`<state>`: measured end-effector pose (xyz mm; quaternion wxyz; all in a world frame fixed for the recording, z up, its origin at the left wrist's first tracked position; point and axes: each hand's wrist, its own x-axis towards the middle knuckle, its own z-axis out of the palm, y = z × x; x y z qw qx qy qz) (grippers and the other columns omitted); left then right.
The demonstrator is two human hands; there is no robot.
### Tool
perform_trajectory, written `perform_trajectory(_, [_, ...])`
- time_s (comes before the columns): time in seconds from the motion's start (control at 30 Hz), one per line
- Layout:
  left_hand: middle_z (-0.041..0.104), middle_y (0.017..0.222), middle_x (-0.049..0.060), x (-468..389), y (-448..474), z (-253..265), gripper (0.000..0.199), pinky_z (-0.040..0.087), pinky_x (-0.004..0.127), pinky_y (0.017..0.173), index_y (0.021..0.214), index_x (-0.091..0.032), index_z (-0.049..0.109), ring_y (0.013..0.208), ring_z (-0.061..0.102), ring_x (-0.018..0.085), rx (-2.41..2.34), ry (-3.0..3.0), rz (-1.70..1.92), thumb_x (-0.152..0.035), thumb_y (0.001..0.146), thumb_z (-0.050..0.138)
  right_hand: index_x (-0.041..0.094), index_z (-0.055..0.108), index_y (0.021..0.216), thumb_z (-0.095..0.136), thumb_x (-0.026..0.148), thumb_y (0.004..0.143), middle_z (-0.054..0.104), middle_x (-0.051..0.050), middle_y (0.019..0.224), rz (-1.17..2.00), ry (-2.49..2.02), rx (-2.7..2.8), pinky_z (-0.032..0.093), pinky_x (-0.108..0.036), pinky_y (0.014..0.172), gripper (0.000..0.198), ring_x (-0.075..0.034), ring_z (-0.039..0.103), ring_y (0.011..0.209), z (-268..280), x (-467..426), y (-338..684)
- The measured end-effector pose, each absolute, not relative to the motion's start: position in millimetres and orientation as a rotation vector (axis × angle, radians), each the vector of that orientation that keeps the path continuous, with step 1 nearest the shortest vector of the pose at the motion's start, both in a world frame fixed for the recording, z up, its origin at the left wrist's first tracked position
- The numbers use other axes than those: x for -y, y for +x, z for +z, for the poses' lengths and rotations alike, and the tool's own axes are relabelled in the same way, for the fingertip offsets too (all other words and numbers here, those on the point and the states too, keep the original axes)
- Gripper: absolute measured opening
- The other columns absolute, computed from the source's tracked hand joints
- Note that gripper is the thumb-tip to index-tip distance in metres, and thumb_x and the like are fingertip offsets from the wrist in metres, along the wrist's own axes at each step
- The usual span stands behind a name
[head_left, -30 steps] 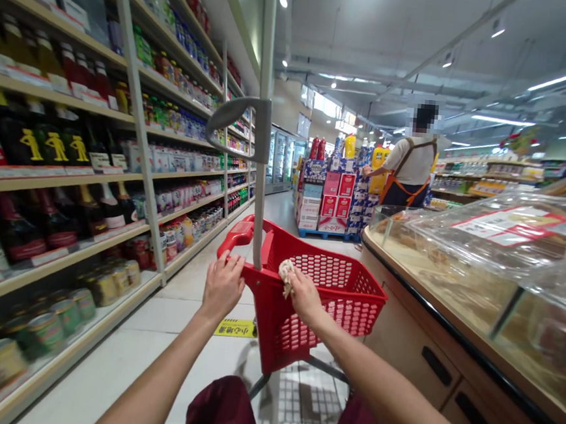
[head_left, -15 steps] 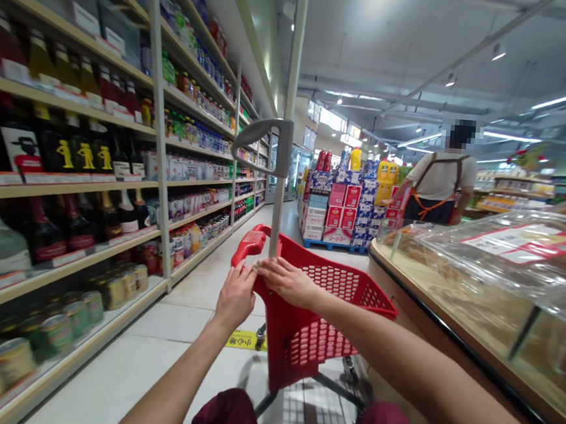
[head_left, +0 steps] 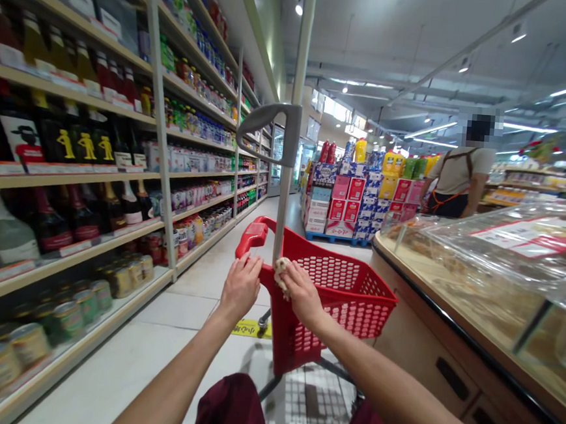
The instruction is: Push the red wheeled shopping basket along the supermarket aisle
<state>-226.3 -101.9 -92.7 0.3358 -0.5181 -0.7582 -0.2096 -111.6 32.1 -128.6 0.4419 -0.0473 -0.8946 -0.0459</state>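
A red plastic shopping cart [head_left: 288, 346] with perforated basket sides stands in front of me. My left hand [head_left: 240, 288] is closed over the cart's red handle [head_left: 252, 234], fingers wrapped on its near side. My right hand [head_left: 303, 295] presses a crumpled, off-white cloth [head_left: 282, 276] against the cart's near rim, just right of the upright pole. That pale metal pole [head_left: 281, 218] rises from the cart's near end and carries a grey loop grip [head_left: 290, 134]. No goods show in the visible part of the basket.
Shelves [head_left: 70, 182] of bottles and cans line the left side. A counter [head_left: 425, 301] with clear plastic covers runs along the right. Stacked cartons [head_left: 342, 207] stand on a blue pallet ahead. A person [head_left: 460, 173] in an apron stands beyond the counter, back turned.
My right hand has moved right, away from my left hand, bringing the cloth into view past the pole. My left hand stays on the handle. The person has shifted slightly right in view.
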Motion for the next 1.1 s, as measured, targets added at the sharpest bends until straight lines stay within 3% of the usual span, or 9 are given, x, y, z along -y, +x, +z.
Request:
perform_trajectory(0.17, [0.059,0.107,0.006,96.6,-220.4,-84.4,0.028,0.033,0.042,0.088,0.102,-0.021,0.057,0.105,0.044,0.024,2.02,-1.307,-0.537,-0.029,0.08,0.042,0.017,0.048,0.121,0.038,0.014,0.086,0.045,-0.009,0.128,-0.061,-0.123,2.13,0.031,-0.042,0.103,0.036,-0.02,0.023,0.128,-170.1,-24.1,-109.9])
perform_trajectory(0.33, [0.06,0.1,0.005,92.4,-219.3,-80.4,0.024,0.03,0.042,0.086,0.097,-0.022,0.058,0.1,0.044,0.023,2.039,-1.285,-0.536,-0.029,0.08,0.043,0.027,0.048,0.119,0.038,0.016,0.087,0.055,-0.001,0.118,-0.127,-0.036,2.351,0.041,-0.039,0.095,0.036,-0.019,0.038,0.121,-229.3,-24.6,-73.4])
perform_trajectory(0.57, [0.061,0.097,0.006,86.2,-221.1,-79.4,0.025,0.028,0.043,0.087,0.097,-0.023,0.059,0.097,0.044,0.023,2.038,-1.29,-0.518,-0.032,0.079,0.045,0.021,0.042,0.125,0.038,0.015,0.087,0.042,-0.006,0.131,-0.02,-0.249,2.083,0.027,-0.043,0.104,0.039,-0.019,0.02,0.129,-173.1,-27.3,-100.3])
perform_trajectory(0.77, [0.061,0.094,0.005,85.3,-222.1,-77.5,0.026,0.028,0.044,0.088,0.095,-0.023,0.06,0.095,0.045,0.024,2.038,-1.312,-0.496,-0.034,0.077,0.046,0.024,0.05,0.118,0.037,0.014,0.086,0.054,-0.005,0.119,0.019,-0.168,2.175,0.036,-0.042,0.098,0.035,-0.019,0.033,0.124,-207.4,-33.2,-78.4])
perform_trajectory(0.9, [0.062,0.09,0.006,83.5,-222.4,-76.3,0.026,0.028,0.044,0.088,0.094,-0.023,0.061,0.095,0.045,0.024,2.015,-1.323,-0.487,-0.036,0.077,0.047,0.017,0.047,0.122,0.035,0.013,0.085,0.044,-0.009,0.129,0.156,-0.388,1.977,0.03,-0.041,0.102,0.039,-0.019,0.027,0.126,-164.1,-44.4,-87.2])
perform_trajectory(1.1, [0.062,0.084,0.004,80.5,-219.0,-68.4,0.023,0.032,0.04,0.08,0.084,-0.023,0.062,0.089,0.046,0.023,2.066,-1.418,-0.474,-0.04,0.073,0.05,0.018,0.051,0.119,0.039,0.01,0.082,0.053,-0.009,0.12,0.146,-0.524,2.217,0.033,-0.042,0.097,0.039,-0.022,0.044,0.113,-145.4,-96.4,-69.0])
